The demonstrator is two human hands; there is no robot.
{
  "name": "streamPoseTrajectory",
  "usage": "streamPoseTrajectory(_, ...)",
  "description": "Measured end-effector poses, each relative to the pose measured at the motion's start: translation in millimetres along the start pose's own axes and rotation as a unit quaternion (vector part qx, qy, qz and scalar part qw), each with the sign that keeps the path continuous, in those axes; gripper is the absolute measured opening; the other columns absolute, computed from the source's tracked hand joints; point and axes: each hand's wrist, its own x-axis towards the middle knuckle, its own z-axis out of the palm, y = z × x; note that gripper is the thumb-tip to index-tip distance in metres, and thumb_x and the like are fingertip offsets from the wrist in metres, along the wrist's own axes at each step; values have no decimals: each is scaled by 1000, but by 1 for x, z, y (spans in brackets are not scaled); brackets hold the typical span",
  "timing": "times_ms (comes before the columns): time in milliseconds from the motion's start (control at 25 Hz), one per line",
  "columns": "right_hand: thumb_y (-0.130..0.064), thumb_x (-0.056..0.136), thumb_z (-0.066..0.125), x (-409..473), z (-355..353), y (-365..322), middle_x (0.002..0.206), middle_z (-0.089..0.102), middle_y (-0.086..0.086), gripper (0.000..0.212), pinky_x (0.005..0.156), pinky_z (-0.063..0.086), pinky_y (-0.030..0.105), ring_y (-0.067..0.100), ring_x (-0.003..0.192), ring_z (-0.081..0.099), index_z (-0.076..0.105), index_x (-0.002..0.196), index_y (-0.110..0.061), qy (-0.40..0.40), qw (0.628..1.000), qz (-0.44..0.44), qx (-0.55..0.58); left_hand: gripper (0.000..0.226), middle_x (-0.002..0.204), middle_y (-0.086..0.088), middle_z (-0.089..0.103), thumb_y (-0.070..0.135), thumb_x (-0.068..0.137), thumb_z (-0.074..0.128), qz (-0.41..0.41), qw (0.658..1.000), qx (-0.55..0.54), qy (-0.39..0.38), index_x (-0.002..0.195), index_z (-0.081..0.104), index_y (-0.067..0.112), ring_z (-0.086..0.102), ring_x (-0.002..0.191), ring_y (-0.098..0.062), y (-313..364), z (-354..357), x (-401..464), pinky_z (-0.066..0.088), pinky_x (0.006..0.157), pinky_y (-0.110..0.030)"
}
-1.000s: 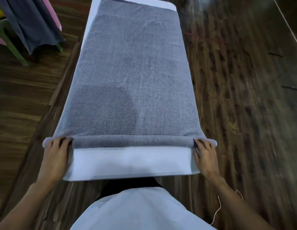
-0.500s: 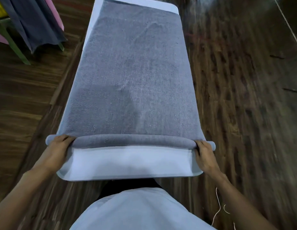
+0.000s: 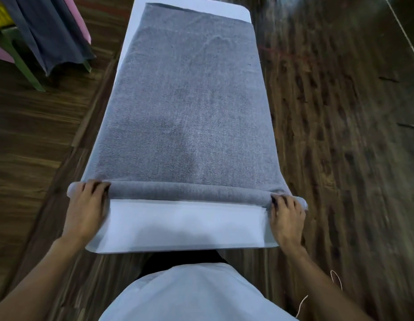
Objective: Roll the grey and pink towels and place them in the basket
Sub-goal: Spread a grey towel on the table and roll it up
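A grey towel [image 3: 189,100] lies spread lengthwise along a narrow white table [image 3: 185,228]. Its near end is rolled into a thin tube [image 3: 189,192] running across the table's width. My left hand [image 3: 85,209] rests on the left end of the roll, fingers curled over it. At the right end, my right hand [image 3: 285,216] has its fingers curled over the roll too. A pink towel [image 3: 77,17] hangs at the top left, partly behind a dark cloth. No basket is in view.
A dark blue-grey cloth [image 3: 46,33] hangs over a green-legged stand [image 3: 20,63] at the top left. Dark wooden floor surrounds the table on both sides. A thin white cord [image 3: 335,281] dangles near my right forearm.
The roll has grown slightly thicker and moved a little away from me. Both hands stayed on its ends, re-setting their fingers over it.
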Motion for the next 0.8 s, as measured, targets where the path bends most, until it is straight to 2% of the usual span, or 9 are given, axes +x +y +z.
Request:
streamPoseTrajectory(80,-10,84,69,-11,10,1,122,62,18,40,97,46,49,37,116,55,62,123,-4,-15,999,-25,-18,42,127,-22,51,-2,86,58,-19,999,2,-30,128,53,-3,46,112,-40,4,7,-14,43,93,-54)
streamPoseTrajectory(160,-2,84,67,-3,13,-1,127,58,22,44,104,45,51,40,121,51,57,127,2,-37,999,-34,1,44,136,-16,46,2,91,52,-57,997,-28,-51,135,48,4,42,122,-35,2,8,-8,41,101,-52)
streamPoseTrajectory(280,3,84,64,20,11,-6,127,59,20,43,103,46,49,36,119,53,57,127,3,-72,996,3,46,37,138,-8,47,9,98,42,-81,992,-63,-74,134,50,13,41,127,-28,2,5,13,40,103,-49)
streamPoseTrajectory(360,3,85,62,24,8,-6,125,60,20,41,103,45,48,35,116,55,57,126,2,-79,996,-9,43,35,138,-3,49,16,100,35,-99,987,-89,-88,131,52,19,42,127,-25,-2,3,14,39,103,-49)
streamPoseTrajectory(440,-1,90,57,18,0,-4,128,59,18,39,105,44,48,33,117,54,56,129,-1,-103,993,-21,49,38,137,2,49,23,100,28,-83,986,-72,-126,130,52,25,43,126,-22,-14,1,6,39,104,-47)
streamPoseTrajectory(560,-4,96,46,13,-14,11,132,55,12,40,106,41,46,31,120,52,52,135,-7,-205,972,-15,117,42,124,-7,60,8,89,46,-9,979,-73,-189,127,58,19,56,114,-27,-28,-8,-3,45,98,-43)
streamPoseTrajectory(640,1,95,47,22,-20,18,128,59,6,40,104,42,36,23,116,55,53,133,-8,-239,954,-23,180,42,117,-11,67,1,82,56,25,975,-105,-194,123,63,10,63,107,-30,-34,-16,4,48,92,-39)
streamPoseTrajectory(720,3,91,58,35,-18,20,119,61,3,36,96,46,29,16,107,57,57,124,-9,-187,950,32,249,40,114,-12,68,-4,82,64,-43,970,-155,-183,121,63,5,64,105,-29,-33,-22,21,46,88,-31)
streamPoseTrajectory(800,0,85,69,42,-14,14,113,59,6,27,90,54,35,17,97,60,63,109,-12,-109,950,120,267,34,105,-15,67,-6,77,70,-76,978,-155,-117,109,67,6,62,95,-33,-27,-22,35,45,80,-33)
